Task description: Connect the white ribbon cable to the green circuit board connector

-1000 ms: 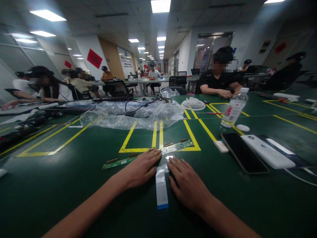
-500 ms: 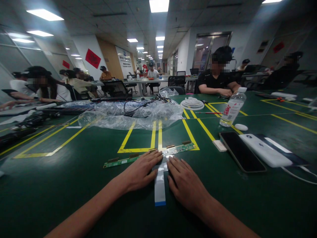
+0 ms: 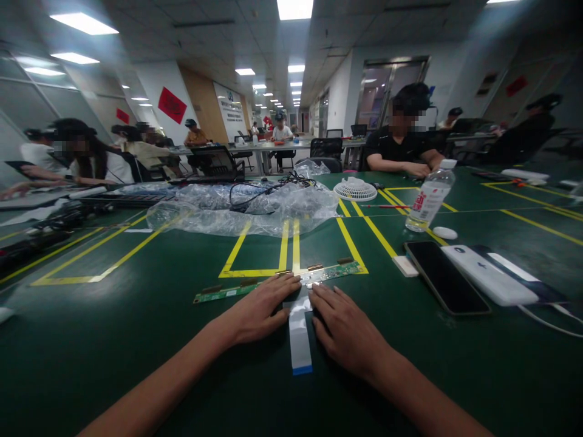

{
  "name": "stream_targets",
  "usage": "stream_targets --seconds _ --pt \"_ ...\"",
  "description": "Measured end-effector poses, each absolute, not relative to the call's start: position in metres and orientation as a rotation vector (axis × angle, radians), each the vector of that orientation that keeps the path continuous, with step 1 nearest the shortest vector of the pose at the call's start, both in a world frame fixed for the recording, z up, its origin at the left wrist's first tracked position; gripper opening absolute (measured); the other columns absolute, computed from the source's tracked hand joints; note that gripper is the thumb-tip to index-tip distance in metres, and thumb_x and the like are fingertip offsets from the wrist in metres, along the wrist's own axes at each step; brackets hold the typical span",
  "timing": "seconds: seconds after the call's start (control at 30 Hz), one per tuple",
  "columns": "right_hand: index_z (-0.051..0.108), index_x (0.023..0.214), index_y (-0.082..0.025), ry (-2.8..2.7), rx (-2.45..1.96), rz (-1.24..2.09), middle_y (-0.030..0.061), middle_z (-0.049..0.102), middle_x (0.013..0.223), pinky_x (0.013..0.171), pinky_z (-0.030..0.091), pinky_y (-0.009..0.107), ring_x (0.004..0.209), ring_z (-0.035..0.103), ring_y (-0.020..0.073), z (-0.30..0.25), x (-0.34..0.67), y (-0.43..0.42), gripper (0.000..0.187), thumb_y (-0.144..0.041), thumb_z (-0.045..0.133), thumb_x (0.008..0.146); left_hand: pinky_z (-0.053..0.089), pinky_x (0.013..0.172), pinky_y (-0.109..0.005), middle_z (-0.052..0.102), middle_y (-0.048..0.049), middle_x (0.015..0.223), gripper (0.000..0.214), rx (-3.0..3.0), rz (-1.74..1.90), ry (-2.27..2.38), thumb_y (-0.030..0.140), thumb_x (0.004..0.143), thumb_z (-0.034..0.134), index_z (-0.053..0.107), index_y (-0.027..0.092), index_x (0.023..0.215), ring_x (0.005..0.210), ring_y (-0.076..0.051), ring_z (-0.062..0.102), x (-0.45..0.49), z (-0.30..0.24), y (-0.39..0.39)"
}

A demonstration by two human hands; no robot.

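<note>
A long, thin green circuit board (image 3: 228, 292) lies at a slant across the green table, with small brown tabs along its far edge. From its middle a white flat ribbon cable (image 3: 299, 340) runs toward me and ends in a blue tip. My left hand (image 3: 262, 306) lies flat, fingers stretched over the middle of the board and thumb beside the cable. On the cable's other side rests my right hand (image 3: 344, 325), palm down, its fingertips at the joint between cable and board. Both hands have fingers extended; the exact contact under the fingertips is hidden.
Beyond the board lie clear plastic wrapping (image 3: 255, 209) with black cables (image 3: 273, 191) and a white round grille (image 3: 355, 189). To the right are a bottle (image 3: 428, 203), a black phone (image 3: 446, 276) and a white power bank (image 3: 489, 276). A co-worker (image 3: 401, 149) sits opposite.
The blue-tipped end of the ribbon cable has swung slightly to the right. Both hands keep nearly the same place at the board, and the view has shifted a little.
</note>
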State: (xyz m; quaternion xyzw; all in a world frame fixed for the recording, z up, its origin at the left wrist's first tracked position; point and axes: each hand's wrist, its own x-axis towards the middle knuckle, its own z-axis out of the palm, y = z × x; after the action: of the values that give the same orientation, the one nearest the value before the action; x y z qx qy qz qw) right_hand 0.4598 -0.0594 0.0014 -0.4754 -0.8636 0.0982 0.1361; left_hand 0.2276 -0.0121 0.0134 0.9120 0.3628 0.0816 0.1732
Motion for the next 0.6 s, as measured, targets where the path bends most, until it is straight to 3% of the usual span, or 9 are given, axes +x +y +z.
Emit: stream_targets --seconds 0.6 --pt "0.053 0.140 -0.011 -2.493 -1.350 0.231 0.0163 0.048 0.148 0.116 0.029 0.050 0.138 0.041 0.0282 0.0008 0.4611 -0.0544 0.045 -0.025 0.045 0.097 0.019 0.122 -0.047 0.029 -0.0063 0.161 0.062 2.612 0.207 1.034 0.026 0.094 0.050 0.031 0.021 0.153 0.150 -0.023 0.020 0.2297 0.0140 -0.0134"
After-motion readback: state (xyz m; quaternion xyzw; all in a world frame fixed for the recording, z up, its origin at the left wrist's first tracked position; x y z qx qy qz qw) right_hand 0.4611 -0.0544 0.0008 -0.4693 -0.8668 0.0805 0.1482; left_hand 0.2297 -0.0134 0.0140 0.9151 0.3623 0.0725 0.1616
